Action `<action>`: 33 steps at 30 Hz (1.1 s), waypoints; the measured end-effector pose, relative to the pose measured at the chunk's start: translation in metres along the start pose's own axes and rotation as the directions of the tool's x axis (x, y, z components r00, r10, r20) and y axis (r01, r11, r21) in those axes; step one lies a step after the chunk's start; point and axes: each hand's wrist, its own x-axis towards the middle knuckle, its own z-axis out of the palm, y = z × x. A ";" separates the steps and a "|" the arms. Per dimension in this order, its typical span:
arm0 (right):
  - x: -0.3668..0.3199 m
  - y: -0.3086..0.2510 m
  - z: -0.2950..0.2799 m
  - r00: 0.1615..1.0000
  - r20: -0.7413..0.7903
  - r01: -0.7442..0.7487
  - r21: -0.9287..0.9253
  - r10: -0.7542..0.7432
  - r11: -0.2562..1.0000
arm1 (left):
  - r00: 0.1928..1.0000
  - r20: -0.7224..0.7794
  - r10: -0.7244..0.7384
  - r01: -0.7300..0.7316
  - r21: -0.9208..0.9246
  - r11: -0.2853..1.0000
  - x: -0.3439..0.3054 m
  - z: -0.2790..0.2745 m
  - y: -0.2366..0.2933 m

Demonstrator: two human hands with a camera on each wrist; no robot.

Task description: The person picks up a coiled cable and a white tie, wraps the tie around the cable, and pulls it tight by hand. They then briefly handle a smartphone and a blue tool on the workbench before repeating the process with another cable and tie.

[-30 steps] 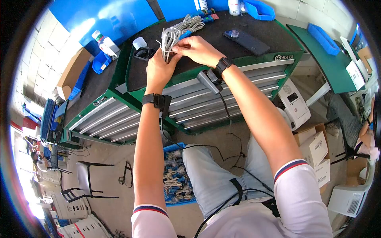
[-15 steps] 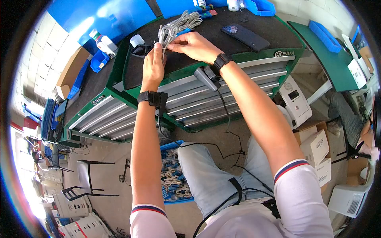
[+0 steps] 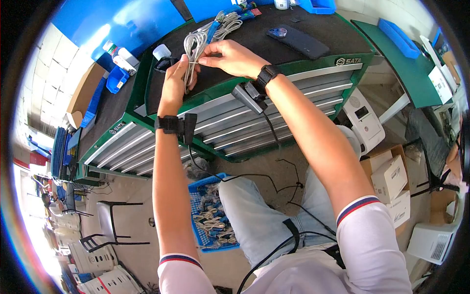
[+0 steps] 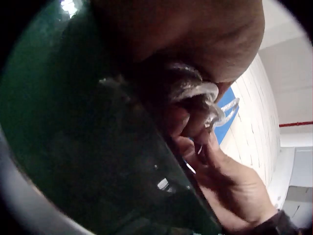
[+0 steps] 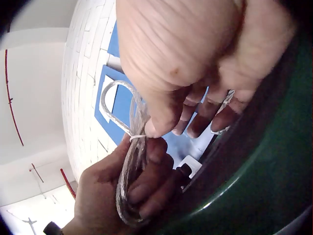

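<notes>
A coiled bundle of silvery-grey cable (image 3: 195, 43) stands upright over the front of the dark worktop. My left hand (image 3: 174, 85) grips its lower part, with fingers curled round the loops. From the right, my right hand (image 3: 229, 58) reaches to the middle of the coil. In the right wrist view, its thumb and fingers pinch at a thin white tie (image 5: 138, 137) that runs around the strands. The left wrist view is dark, and the left palm hides much of the cable there.
Another coiled cable (image 3: 229, 23) with blue ends lies behind the bundle. A dark phone (image 3: 303, 43) rests to the right, with a small round item on it. A white cup (image 3: 161, 51) stands at the left. On the floor, a blue basket (image 3: 197, 188) holds several cable bundles.
Both hands and the cable bundle have shifted left in the head view. The left fingers, straighter half a second ago, now curl round the lower coil. The right hand stays at its middle.
</notes>
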 end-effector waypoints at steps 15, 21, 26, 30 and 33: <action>0.001 0.005 0.002 1.000 -0.008 -0.002 0.117 0.003 0.993 | 0.989 0.134 -0.067 0.079 -0.085 0.993 0.007 -0.002 0.001; -0.003 -0.004 -0.002 0.999 -0.040 0.001 0.165 0.006 0.986 | 0.987 0.137 -0.084 0.096 -0.083 0.992 0.014 -0.003 -0.003; -0.002 0.001 -0.001 0.997 -0.081 0.010 0.252 0.011 0.968 | 0.985 0.115 -0.128 0.140 -0.100 0.985 0.018 0.002 0.000; -0.004 -0.004 -0.003 0.998 -0.061 -0.019 0.205 0.032 0.979 | 0.988 0.114 -0.108 0.117 -0.069 0.991 0.014 0.004 0.004; 0.000 0.002 -0.001 0.999 -0.037 -0.011 0.222 0.020 0.975 | 0.993 0.108 -0.052 0.057 -0.046 0.997 0.007 0.008 0.008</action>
